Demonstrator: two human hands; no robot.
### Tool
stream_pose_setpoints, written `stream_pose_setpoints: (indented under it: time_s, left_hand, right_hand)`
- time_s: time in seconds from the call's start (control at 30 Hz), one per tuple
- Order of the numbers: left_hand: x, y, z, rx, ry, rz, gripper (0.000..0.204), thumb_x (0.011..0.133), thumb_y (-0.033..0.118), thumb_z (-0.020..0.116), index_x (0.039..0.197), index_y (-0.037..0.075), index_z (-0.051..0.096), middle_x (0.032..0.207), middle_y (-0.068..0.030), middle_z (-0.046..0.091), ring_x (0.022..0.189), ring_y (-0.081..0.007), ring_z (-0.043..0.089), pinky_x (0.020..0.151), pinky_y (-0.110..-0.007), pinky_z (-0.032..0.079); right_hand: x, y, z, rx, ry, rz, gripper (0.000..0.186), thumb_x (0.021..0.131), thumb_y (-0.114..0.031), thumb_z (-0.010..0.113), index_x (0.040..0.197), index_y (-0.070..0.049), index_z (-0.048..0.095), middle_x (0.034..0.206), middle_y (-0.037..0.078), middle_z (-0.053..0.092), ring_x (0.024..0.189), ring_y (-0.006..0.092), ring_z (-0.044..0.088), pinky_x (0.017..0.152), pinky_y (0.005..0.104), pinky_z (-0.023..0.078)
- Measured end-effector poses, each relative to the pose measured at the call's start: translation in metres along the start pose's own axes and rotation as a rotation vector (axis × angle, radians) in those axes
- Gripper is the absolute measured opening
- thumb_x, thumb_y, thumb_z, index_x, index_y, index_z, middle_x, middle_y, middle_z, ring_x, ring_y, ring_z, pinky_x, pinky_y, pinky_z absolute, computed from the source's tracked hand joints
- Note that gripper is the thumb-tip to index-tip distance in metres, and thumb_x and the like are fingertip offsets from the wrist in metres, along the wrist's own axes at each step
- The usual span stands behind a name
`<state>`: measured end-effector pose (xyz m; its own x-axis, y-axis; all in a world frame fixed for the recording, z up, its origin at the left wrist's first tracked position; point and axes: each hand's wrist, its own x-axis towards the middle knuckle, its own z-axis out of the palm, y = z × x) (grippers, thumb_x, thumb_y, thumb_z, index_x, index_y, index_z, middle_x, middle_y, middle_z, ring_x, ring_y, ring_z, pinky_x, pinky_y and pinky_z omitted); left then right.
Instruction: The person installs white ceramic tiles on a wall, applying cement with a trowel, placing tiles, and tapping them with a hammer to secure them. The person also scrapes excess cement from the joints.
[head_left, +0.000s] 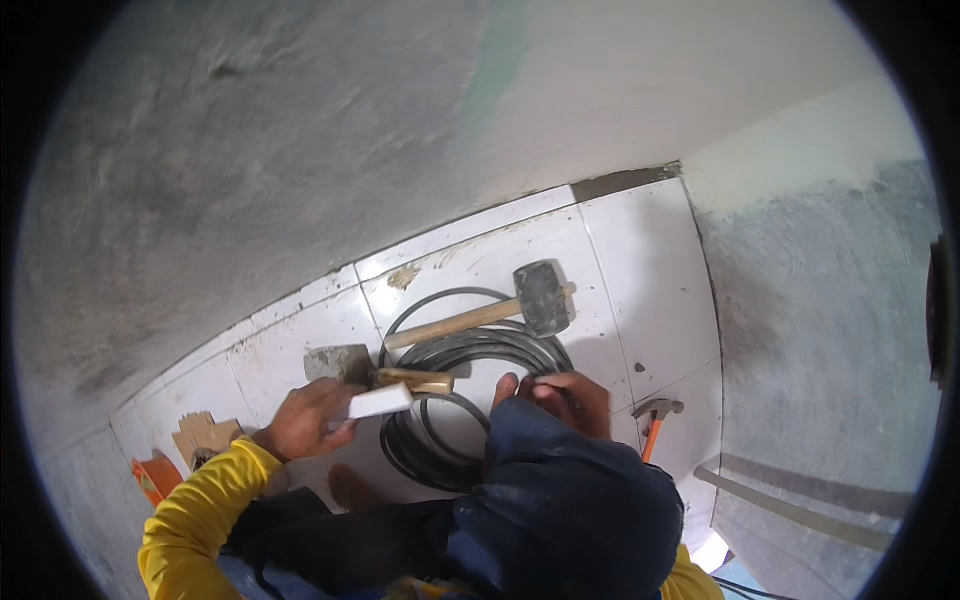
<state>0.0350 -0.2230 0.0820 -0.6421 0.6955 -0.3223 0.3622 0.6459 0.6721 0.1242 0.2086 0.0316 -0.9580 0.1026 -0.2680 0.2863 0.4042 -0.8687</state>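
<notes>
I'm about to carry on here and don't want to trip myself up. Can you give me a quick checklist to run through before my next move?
1. White block held in the left hand: ok, the fingers are around one end.
2. Right hand has what it needs: cannot tell, the raised knee hides part of it.
3. Mallet off the black coil: not ok, its wooden handle lies across the loops.
4. Hammer apart from the coil: ok, it lies off to the right.
5. Tiled floor clean: not ok, there are dirt smears and crumbs on it.
</notes>
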Motion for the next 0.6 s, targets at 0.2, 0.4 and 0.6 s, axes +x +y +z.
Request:
stream_pose_setpoints:
  time_s: [0.2,0.4,0.6]
  left_hand:
    - [0.188,0.087,0.009,-0.113,0.207,0.074,0.053,0.092,0.025,0.079,0.137,-0.001,0.067,0.111,-0.0250,0.071,0.100,-0.0462,0.071,0.089,-0.050,0.059]
    - [0.333,0.133,0.028,-0.168,0.199,0.163,0.055,0.094,0.033,0.081,0.136,0.000,0.069,0.104,-0.0236,0.071,0.088,-0.0379,0.071,0.079,-0.044,0.058]
    - [0.379,0.103,0.035,-0.697,0.044,-0.363,0.046,0.103,0.024,0.079,0.142,0.004,0.065,0.111,-0.0067,0.073,0.091,-0.0173,0.073,0.079,-0.032,0.062]
  right_hand:
    - [0.081,-0.038,0.017,0.602,0.059,0.026,0.030,0.110,-0.026,0.070,0.125,0.000,0.073,0.099,0.007,0.076,0.092,0.0129,0.071,0.082,0.0279,0.055]
    - [0.148,-0.002,-0.040,0.764,0.341,0.112,0.026,0.112,-0.024,0.067,0.115,0.002,0.071,0.096,0.004,0.071,0.085,0.0101,0.064,0.076,0.0278,0.053]
    - [0.260,0.060,-0.116,0.891,0.533,0.165,0.026,0.111,-0.020,0.069,0.114,0.006,0.070,0.093,0.006,0.067,0.078,0.0141,0.064,0.075,0.0326,0.062]
